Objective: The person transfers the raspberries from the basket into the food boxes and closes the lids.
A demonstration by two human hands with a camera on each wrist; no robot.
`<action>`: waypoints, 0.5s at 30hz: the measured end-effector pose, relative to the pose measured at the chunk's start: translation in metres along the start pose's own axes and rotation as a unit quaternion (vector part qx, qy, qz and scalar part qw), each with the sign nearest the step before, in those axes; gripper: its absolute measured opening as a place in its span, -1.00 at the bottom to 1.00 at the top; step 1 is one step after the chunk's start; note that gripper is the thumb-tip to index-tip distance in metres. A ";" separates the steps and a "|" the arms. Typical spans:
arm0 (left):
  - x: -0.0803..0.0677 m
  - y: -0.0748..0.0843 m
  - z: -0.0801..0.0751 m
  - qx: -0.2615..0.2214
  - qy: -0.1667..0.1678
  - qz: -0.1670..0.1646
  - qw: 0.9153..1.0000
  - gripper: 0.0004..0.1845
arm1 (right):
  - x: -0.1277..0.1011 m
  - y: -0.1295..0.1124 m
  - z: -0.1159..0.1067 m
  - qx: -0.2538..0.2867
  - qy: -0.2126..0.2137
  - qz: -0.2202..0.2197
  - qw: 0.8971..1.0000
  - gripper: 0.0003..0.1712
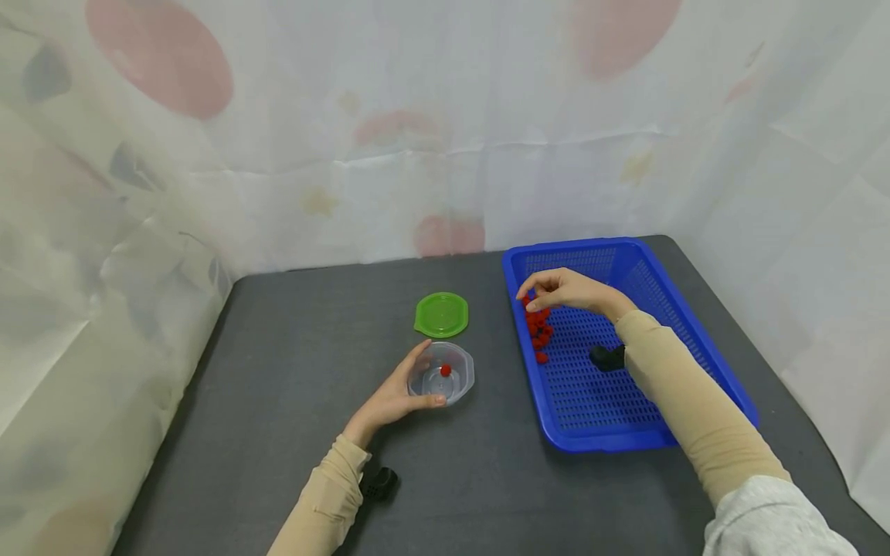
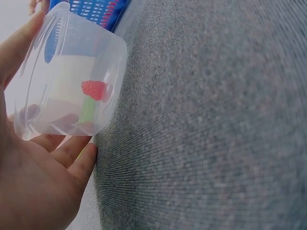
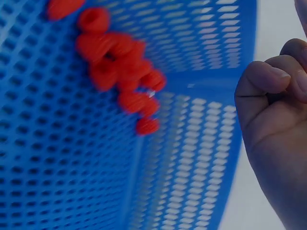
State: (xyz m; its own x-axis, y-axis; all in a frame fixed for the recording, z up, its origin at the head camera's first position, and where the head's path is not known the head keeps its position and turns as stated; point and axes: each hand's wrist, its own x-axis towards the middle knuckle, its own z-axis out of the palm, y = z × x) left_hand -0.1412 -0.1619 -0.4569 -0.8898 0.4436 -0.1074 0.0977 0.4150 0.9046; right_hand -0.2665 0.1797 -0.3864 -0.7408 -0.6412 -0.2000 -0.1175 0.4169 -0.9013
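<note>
My left hand (image 1: 392, 394) grips a clear plastic cup (image 1: 424, 386), thumb on the near side and fingers around the far side. Inside it lies one red raspberry (image 1: 446, 371), its bumpy surface plain in the left wrist view. Over the left side of a blue basket (image 1: 577, 440) is my right hand (image 1: 566, 290). Its thumb and index finger are bent, with a gap between their tips, right at a cluster of red raspberries (image 1: 541, 328). In the right wrist view the curled fingers (image 3: 268, 79) appear at the right edge, while the thumb is out of sight.
A green lid (image 1: 442, 315) lies flat on the dark grey table (image 1: 313, 332), just beyond the cup. The basket has perforated sides and takes up the table's right part. Patterned white curtains (image 1: 417, 177) hang behind and on both sides.
</note>
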 end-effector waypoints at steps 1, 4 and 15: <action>0.000 0.000 0.001 -0.003 0.000 -0.003 1.000 0.05 | -0.001 0.004 -0.001 -0.001 0.006 0.007 1.000 -0.64; 0.002 -0.009 0.004 0.004 0.004 -0.007 1.000 0.06 | -0.005 0.017 -0.004 0.001 0.019 0.016 1.000 -0.60; 0.007 -0.030 0.010 0.010 0.022 -0.003 1.000 0.13 | -0.009 0.053 -0.008 -0.043 0.046 0.075 0.995 -0.50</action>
State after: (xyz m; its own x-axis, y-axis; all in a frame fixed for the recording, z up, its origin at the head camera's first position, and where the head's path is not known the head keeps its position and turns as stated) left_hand -0.1457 -0.1634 -0.4892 -0.9092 0.4059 -0.0931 0.1014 0.4326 0.8959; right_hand -0.2714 0.2124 -0.4298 -0.8110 -0.5079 -0.2904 -0.0547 0.5600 -0.8267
